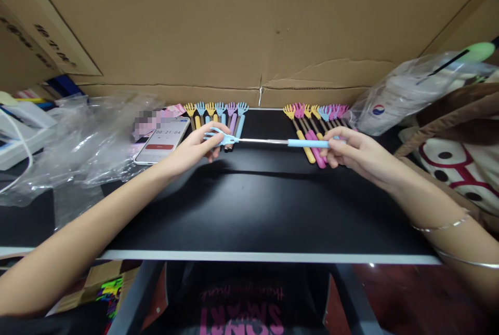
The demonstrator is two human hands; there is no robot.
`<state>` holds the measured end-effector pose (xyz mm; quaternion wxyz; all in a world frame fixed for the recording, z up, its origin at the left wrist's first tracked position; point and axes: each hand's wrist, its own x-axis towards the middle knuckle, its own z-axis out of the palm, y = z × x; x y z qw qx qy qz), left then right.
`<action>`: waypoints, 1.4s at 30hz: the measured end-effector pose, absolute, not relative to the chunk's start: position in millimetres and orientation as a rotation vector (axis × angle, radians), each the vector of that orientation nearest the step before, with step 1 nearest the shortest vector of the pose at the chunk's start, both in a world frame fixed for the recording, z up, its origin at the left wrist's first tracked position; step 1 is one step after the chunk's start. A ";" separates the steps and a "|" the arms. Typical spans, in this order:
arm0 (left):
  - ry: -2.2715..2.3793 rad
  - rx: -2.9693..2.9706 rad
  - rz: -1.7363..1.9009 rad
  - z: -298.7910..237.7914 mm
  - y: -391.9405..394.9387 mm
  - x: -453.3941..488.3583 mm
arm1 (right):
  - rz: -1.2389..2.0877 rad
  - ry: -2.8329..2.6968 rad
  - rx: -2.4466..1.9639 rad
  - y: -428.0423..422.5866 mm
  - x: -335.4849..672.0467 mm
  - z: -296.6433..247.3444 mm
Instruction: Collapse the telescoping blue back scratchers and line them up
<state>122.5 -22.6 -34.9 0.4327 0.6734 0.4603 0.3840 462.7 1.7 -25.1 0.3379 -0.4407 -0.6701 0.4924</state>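
Note:
Held level above the black tabletop (249,205) is a light blue telescopic back scratcher (307,143), its thin metal rod drawn out. My left hand (195,147) grips the hand-shaped claw end, with the thumb across it. At the other end, my right hand (356,154) has its fingers closed round the blue handle. Behind my left hand lies a row of back scratchers (240,123) in yellow, blue and purple. A second row of back scratchers (310,150), yellow, pink and blue, lies partly hidden behind my right hand.
A phone (166,140) showing a timer lies at the left, beside crumpled clear plastic bags (105,137). Cardboard (234,23) walls the back. A plastic cup (390,101) in a bag and a brown-and-white fabric item (448,153) stand at the right. The table's pale front edge (265,256) runs across.

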 end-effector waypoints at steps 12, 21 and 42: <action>1.281 1.945 0.827 -36.6 -27.4 124.5 | 1.211 -1.975 -1.181 4.1 460.0 -36.0; 1.215 2.038 0.908 -40.9 -34.9 138.4 | 1.340 -1.920 -1.102 -2.8 454.8 -34.3; 1.257 2.142 0.900 -37.5 -36.5 148.1 | 1.083 -2.068 -1.104 -12.1 441.4 -27.0</action>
